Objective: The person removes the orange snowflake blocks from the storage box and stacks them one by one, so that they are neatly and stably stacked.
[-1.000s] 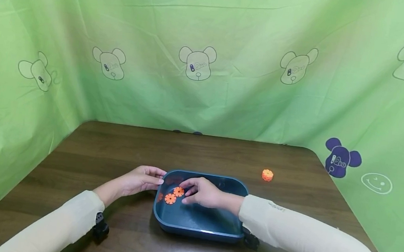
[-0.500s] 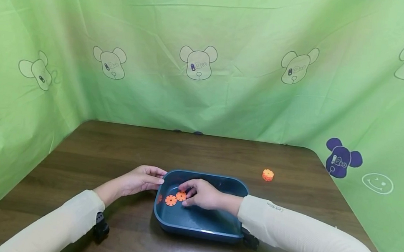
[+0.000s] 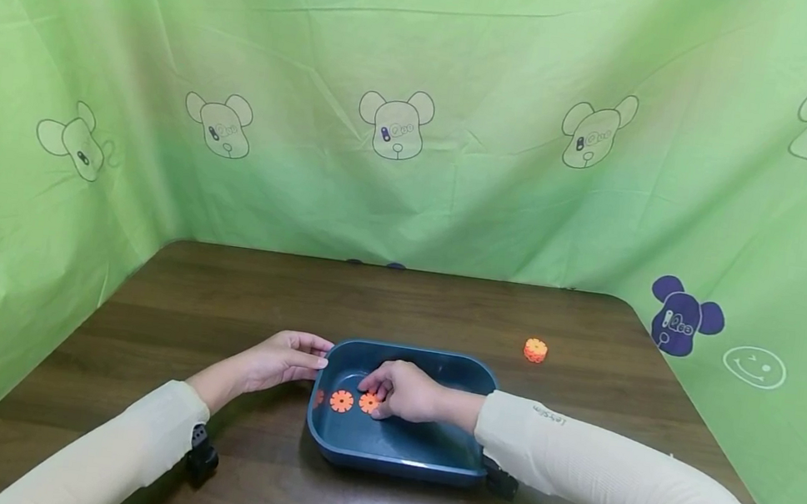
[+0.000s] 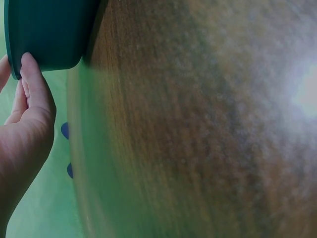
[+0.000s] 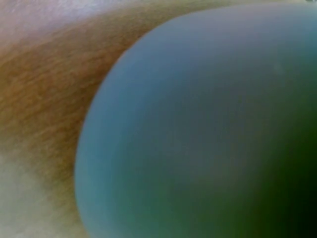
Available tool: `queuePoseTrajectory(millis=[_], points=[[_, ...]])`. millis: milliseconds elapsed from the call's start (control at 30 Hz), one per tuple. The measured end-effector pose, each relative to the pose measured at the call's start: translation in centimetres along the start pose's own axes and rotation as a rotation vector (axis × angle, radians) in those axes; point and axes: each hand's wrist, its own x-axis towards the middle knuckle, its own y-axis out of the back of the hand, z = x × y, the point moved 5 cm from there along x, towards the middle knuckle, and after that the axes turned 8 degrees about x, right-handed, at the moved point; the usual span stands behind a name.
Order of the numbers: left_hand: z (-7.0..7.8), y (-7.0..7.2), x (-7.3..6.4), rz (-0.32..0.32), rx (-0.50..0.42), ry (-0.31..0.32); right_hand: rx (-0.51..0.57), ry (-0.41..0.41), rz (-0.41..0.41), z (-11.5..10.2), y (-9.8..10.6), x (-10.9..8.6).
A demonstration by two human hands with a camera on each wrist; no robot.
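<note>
A dark blue rectangular plastic tub point(image 3: 396, 460) stands on the table in the head view. My left hand point(image 3: 282, 362) pinches its left rim; in the left wrist view the thumb point(image 4: 30, 69) lies on the tub's outer wall point(image 4: 52, 32). Inside the tub, my right hand point(image 3: 410, 392) pinches an orange flower-shaped disc point(image 3: 368, 403) between thumb and fingers, which partly cover it. Just left of it, a second orange flower-shaped disc point(image 3: 341, 401) lies flat on the tub floor. The right wrist view shows only the blurred tub side point(image 5: 163, 124).
A short stack of orange flower-shaped discs point(image 3: 535, 351) sits on the brown wooden table point(image 3: 270, 294), beyond the tub to the right. A green printed cloth point(image 3: 454, 208) hangs around the table's back and sides.
My right hand has drawn its orange disc toward me and slightly right, away from the other disc, now level with it. The left hand stays at the rim.
</note>
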Motion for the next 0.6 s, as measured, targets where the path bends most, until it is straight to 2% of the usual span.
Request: queuePoseTrajectory(millis=[300, 600], points=[[-0.06, -0.04, 0.06, 0.001, 0.000, 0.000, -0.048, 0.008, -0.005, 0.15, 0.02, 0.02], [0.03, -0.01, 0.00, 0.008, -0.006, 0.001, -0.029, 0.008, -0.001, 0.25, -0.05, -0.02]])
